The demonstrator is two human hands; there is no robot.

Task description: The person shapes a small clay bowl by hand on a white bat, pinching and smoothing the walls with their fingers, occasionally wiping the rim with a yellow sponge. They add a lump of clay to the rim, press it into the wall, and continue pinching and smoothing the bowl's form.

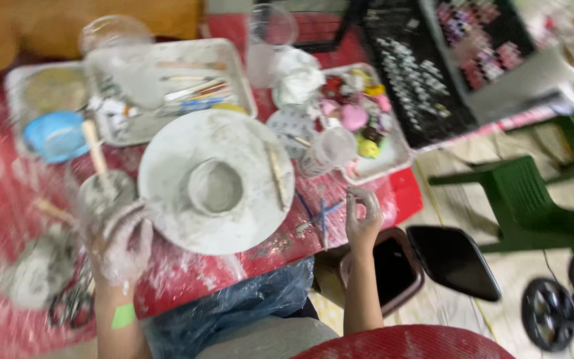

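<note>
A round clay-smeared turntable (167, 199) carries a small grey clay pot (214, 187) at its middle, on a red plastic-covered table (187, 272). My left hand (122, 242), coated in wet grey clay, hovers at the turntable's lower left edge with fingers curled loosely; it holds nothing that I can make out. My right hand (363, 216) is raised at the table's near right edge, thumb and fingers pinched around something small and thin that is too blurred to name. A flat wooden tool (276, 174) lies on the turntable's right side.
A metal tray of tools (181, 90), a blue bowl (54, 136), a clear cup (327, 151) and a tray of coloured clay pieces (360, 116) stand behind. A grey clay lump (38, 272) lies left. A bin (393, 269), green stool (526, 199) and wheels (553, 309) are right.
</note>
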